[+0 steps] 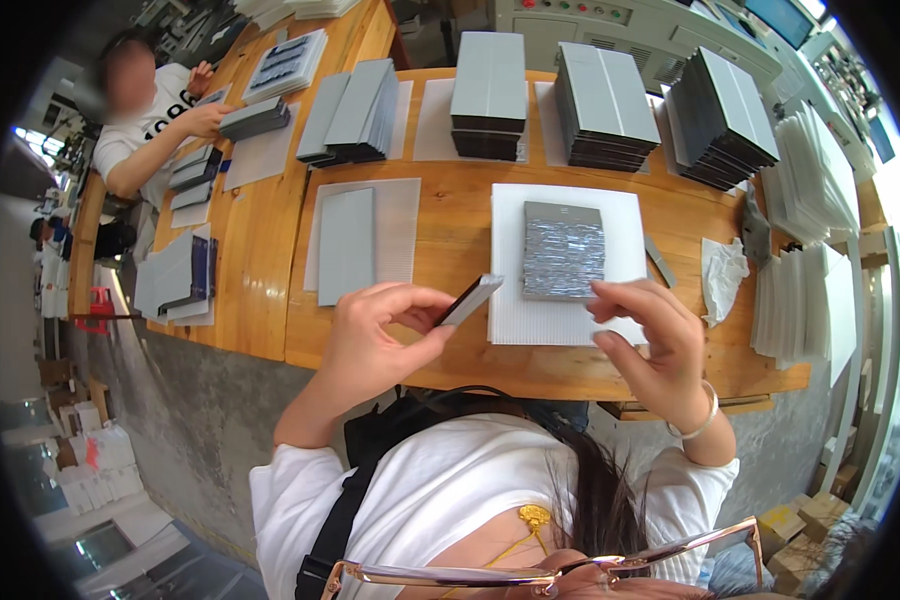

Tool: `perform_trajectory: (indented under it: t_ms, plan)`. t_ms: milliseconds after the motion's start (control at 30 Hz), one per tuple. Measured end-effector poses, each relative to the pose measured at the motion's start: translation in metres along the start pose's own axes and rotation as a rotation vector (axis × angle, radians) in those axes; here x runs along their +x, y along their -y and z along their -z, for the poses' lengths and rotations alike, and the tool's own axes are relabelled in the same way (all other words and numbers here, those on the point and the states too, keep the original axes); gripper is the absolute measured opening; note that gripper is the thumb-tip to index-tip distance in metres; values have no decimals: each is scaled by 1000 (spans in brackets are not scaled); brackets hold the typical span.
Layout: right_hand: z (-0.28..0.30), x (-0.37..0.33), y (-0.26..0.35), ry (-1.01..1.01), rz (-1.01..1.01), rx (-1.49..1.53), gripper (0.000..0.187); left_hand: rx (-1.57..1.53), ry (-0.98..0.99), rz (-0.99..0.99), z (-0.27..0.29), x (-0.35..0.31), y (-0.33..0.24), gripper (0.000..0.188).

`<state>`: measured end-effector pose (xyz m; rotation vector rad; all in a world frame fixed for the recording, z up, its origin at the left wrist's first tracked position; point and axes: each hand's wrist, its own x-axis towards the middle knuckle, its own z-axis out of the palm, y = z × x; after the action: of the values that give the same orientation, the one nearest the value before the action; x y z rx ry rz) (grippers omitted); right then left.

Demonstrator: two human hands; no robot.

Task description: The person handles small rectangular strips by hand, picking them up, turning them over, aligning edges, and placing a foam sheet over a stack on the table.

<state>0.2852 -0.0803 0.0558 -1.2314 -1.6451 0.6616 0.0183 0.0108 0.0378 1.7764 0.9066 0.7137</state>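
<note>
At the left, a red stool stands on the grey floor, and a co-worker has a hand on a grey stack. The wooden table spreads rightward, with tall grey piles along its far side and a pale cabinet behind them. White sheets and a crumpled tissue sit at the right end.

The left hand pinches a strip between thumb and fingers, beside the white board's left edge. The strip is narrow, dark along one side, grey along another, tilted up rightward. On the board lies a grey-rimmed block, streaked shiny silver-blue. The right hand, half open around nothing visible, is at the block's near right corner; whether they touch, I cannot tell.
</note>
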Motion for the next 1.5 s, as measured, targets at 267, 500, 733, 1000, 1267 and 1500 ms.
perform_trajectory:
  t_ms: [267, 500, 733, 1000, 1267, 1500]
  plan:
    - [-3, -28, 15, 22, 113, -44, 36, 684, 146, 17, 15, -32, 37, 14]
    - [-11, -37, 14, 18, 146, -22, 32, 763, 198, 0, 12, -32, 53, 13]
    - [-19, -43, 14, 30, 147, 3, 30, 709, 196, 56, 14, -33, 48, 18]
    - [-47, -19, 23, 25, 32, 13, 31, -429, 126, 236, -3, -24, 12, 23]
    - [-56, -6, 8, 8, -67, 227, 35, -696, 107, 34, -38, -10, 4, 28]
    - [-52, 1, -4, 5, -205, 376, 26, -655, 167, 55, -40, 5, 5, 30]
